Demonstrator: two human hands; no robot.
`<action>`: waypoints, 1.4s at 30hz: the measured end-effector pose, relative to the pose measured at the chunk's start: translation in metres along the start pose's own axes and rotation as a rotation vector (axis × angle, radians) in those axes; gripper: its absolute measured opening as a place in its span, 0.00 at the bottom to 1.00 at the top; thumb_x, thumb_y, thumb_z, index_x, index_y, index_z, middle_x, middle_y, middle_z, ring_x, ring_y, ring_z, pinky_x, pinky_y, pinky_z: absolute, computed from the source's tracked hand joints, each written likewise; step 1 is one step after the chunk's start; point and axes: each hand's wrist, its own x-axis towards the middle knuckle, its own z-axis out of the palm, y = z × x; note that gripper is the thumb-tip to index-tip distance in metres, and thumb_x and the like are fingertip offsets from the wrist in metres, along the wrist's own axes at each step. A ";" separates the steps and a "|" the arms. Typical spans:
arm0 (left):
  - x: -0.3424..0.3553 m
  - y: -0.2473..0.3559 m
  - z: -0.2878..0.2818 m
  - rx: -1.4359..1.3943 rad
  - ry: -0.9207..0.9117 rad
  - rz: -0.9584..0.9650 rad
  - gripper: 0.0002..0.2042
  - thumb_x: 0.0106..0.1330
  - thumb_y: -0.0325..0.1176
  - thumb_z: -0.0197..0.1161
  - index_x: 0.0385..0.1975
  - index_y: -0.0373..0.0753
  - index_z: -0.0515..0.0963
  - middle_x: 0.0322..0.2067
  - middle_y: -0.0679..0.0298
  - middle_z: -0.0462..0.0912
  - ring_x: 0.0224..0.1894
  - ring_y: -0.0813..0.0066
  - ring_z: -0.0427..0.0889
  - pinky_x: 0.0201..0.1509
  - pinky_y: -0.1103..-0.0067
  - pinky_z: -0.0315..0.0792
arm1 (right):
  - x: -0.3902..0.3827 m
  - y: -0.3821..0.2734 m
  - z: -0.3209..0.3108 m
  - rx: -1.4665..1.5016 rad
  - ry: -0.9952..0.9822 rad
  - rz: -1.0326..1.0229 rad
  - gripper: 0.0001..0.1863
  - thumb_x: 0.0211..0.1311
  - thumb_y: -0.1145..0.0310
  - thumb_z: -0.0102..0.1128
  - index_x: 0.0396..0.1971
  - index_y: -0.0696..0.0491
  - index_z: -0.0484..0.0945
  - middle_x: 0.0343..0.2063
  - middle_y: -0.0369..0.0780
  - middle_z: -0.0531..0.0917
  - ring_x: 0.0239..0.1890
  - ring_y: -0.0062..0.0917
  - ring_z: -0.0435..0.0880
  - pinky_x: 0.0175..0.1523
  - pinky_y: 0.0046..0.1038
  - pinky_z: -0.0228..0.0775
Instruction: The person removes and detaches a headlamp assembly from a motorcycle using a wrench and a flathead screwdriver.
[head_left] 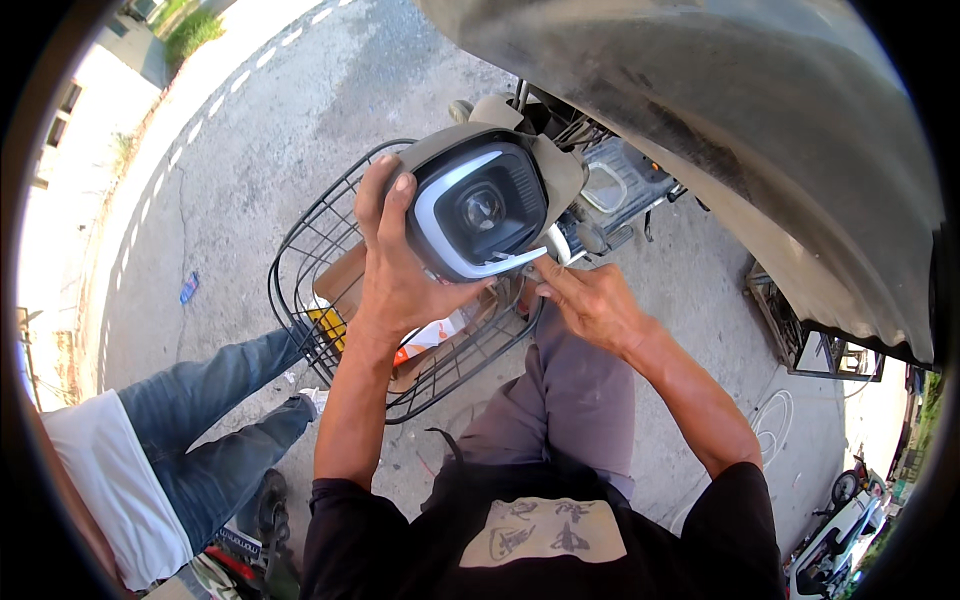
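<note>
Grey-rimmed, the headlight [483,208] is showing over the upper right part of the black wire basket [312,350]. The left hand [388,270] is gripping its left side, fingers [370,195] curling over the rim. The right hand [598,305] is bending its fingers at the lower right corner; what they are pinching, I cannot tell.

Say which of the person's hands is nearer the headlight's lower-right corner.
Right: the right hand is at that corner of the headlight, while the left hand grips its left side.
</note>
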 end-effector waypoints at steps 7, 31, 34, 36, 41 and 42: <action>0.001 0.001 -0.006 0.022 -0.022 -0.056 0.74 0.27 0.40 0.95 0.81 0.44 0.51 0.75 0.42 0.56 0.77 0.35 0.61 0.76 0.50 0.67 | 0.002 -0.019 -0.010 0.225 -0.176 0.249 0.30 0.75 0.68 0.65 0.75 0.53 0.73 0.28 0.51 0.86 0.27 0.51 0.86 0.36 0.46 0.78; 0.013 -0.002 -0.012 -0.164 -0.032 -0.367 0.71 0.37 0.38 0.90 0.81 0.30 0.45 0.67 0.46 0.65 0.73 0.47 0.69 0.80 0.58 0.61 | 0.083 -0.102 -0.089 1.025 -0.395 0.917 0.18 0.82 0.67 0.46 0.52 0.65 0.81 0.16 0.34 0.73 0.14 0.18 0.70 0.21 0.27 0.65; 0.013 -0.003 -0.011 -0.193 -0.019 -0.341 0.71 0.37 0.38 0.90 0.81 0.30 0.45 0.67 0.46 0.65 0.73 0.47 0.68 0.80 0.58 0.62 | 0.081 -0.097 -0.085 1.073 -0.400 0.903 0.15 0.80 0.69 0.47 0.49 0.63 0.80 0.17 0.35 0.73 0.14 0.20 0.71 0.21 0.28 0.65; 0.012 -0.004 -0.010 -0.196 -0.018 -0.327 0.71 0.37 0.37 0.90 0.81 0.29 0.45 0.67 0.46 0.65 0.73 0.47 0.69 0.80 0.59 0.61 | 0.082 -0.097 -0.087 1.104 -0.393 0.911 0.15 0.79 0.69 0.48 0.48 0.63 0.80 0.17 0.35 0.73 0.14 0.20 0.71 0.21 0.28 0.64; 0.013 0.002 -0.011 -0.261 -0.018 -0.432 0.70 0.37 0.37 0.89 0.80 0.28 0.46 0.69 0.44 0.64 0.73 0.45 0.68 0.81 0.60 0.61 | 0.084 -0.098 -0.090 1.080 -0.384 0.877 0.16 0.79 0.69 0.49 0.52 0.64 0.80 0.17 0.34 0.74 0.13 0.20 0.71 0.22 0.30 0.65; 0.013 0.003 -0.013 -0.241 -0.025 -0.416 0.69 0.38 0.39 0.89 0.80 0.28 0.47 0.69 0.44 0.63 0.74 0.44 0.68 0.81 0.59 0.61 | 0.084 -0.099 -0.090 1.039 -0.379 0.849 0.17 0.79 0.69 0.49 0.53 0.64 0.80 0.17 0.34 0.74 0.13 0.20 0.71 0.22 0.30 0.65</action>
